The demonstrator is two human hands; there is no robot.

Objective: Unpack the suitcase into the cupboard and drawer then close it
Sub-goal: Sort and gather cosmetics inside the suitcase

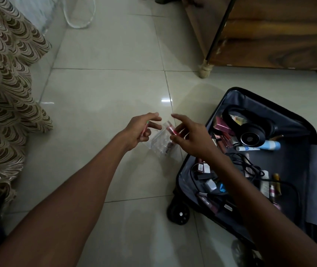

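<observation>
A black suitcase (296, 166) lies open on the tiled floor at the right, holding black headphones (250, 132), a white and blue tube (259, 147), black cables (248, 164) and several small cosmetics. My left hand (140, 130) pinches the pink edge of a clear zip bag (158, 144) above the floor, left of the suitcase. My right hand (188, 135) holds a small red and clear tube (171, 129) at the bag's mouth, index finger stretched out. A few small items lie inside the bag.
A wooden cupboard (281, 31) on short legs stands at the upper right behind the suitcase. A patterned brown curtain (5, 89) hangs along the left. A white cable loop (80, 14) lies on the floor at the top.
</observation>
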